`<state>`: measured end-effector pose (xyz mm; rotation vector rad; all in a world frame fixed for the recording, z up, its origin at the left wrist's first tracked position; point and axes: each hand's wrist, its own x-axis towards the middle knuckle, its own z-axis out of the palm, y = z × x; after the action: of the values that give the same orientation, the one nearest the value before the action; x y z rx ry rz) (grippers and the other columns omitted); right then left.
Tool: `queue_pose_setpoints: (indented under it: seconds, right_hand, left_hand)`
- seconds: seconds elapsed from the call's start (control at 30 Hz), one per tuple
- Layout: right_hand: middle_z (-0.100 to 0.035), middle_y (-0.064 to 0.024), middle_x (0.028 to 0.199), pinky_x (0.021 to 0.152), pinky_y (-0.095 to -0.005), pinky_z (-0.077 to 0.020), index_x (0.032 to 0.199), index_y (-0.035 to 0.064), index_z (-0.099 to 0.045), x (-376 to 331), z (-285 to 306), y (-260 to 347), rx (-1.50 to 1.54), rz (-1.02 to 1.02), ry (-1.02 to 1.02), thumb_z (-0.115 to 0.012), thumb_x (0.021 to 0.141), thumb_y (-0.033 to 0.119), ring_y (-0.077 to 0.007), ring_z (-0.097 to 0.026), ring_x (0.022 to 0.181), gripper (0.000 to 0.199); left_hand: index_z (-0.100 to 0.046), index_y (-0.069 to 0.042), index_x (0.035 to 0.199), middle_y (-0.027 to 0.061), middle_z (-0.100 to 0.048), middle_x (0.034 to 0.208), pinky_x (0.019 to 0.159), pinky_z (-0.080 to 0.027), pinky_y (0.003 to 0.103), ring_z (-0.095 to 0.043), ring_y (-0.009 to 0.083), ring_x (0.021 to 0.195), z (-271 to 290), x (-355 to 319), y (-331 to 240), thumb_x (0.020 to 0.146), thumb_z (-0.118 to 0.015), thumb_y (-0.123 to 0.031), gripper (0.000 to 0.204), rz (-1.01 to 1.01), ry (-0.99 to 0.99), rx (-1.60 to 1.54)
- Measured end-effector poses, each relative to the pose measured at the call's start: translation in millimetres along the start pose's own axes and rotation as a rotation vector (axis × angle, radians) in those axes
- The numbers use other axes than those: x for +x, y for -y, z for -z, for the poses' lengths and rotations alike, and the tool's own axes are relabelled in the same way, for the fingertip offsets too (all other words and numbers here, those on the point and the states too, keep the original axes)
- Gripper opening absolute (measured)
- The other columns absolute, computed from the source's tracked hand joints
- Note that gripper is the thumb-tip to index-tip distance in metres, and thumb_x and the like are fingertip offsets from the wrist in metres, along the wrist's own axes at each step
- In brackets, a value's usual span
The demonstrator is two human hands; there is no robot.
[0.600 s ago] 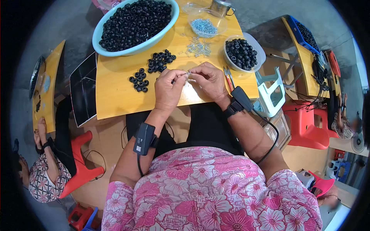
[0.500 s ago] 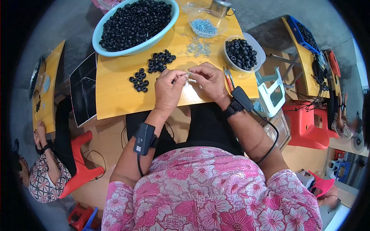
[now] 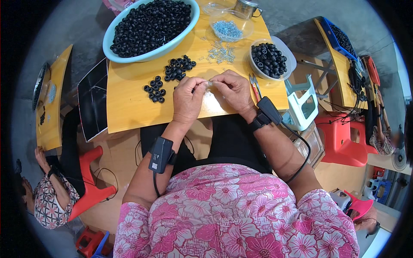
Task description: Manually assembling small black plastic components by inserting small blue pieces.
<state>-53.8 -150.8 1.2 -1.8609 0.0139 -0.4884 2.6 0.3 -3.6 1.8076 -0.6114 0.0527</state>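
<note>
A person in a pink floral top [image 3: 232, 210] pinched a tiny pale piece [image 3: 210, 83] between left hand [image 3: 188, 98] and right hand [image 3: 234, 91] over a yellow table [image 3: 133, 109]. Black beads [image 3: 155, 89] lay to the left, nearer than a heaped blue basin [image 3: 137, 59]; a red-handled tool [image 3: 254, 86] rested right. Clear-blue bits [image 3: 221, 53] (scattered loosely) lay farther off, before a clear bowl [image 3: 245, 35].

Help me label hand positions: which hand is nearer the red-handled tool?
Right. The right hand is just left of the red-handled tool; the left hand is farther left, beyond the right hand.
</note>
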Motion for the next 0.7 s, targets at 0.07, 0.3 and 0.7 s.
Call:
queue_pose_setpoints:
  seconds: [0.07, 0.3, 0.7]
  right_hand:
    - [-0.058, -0.0048, 0.071, 0.06, -0.0221, -0.0422, 0.084, 0.0009, -0.069, -0.4, 0.0, -0.7, -0.017, -0.002, 0.001, -0.064, 0.078, 0.004, -0.0108, -0.054, 0.066, 0.008]
    - [-0.057, -0.0048, 0.07, 0.057, -0.0222, -0.0415, 0.082, 0.0013, -0.068, -1.9, -1.9, -7.6, -0.035, 0.009, -0.035, -0.065, 0.077, 0.004, -0.0105, -0.053, 0.062, 0.006]
    - [-0.057, -0.0054, 0.07, 0.057, -0.023, -0.0417, 0.08, 0.0004, -0.066, -2.2, -3.2, -6.8, -0.028, 0.01, -0.066, -0.064, 0.077, 0.003, -0.0114, -0.053, 0.063, 0.005]
  left_hand:
    - [-0.064, -0.002, 0.084, 0.0081, -0.056, 0.072, 0.06, -0.045, 0.029, -0.056, 0.0191, 0.064, -0.6, -0.1, 0.9, 0.081, -0.064, -0.011, 0.009, -0.011, -0.003, -0.003]
    - [-0.063, -0.002, 0.083, 0.0093, -0.057, 0.074, 0.062, -0.046, 0.031, -0.057, 0.0217, 0.066, -1.5, -0.5, 2.9, 0.083, -0.063, -0.014, 0.013, 0.012, 0.017, 0.005]
    - [-0.063, -0.001, 0.081, 0.0113, -0.059, 0.075, 0.064, -0.046, 0.033, -0.058, 0.0255, 0.07, -1.3, 0.2, 0.3, 0.084, -0.06, -0.013, 0.013, 0.006, 0.04, 0.027]
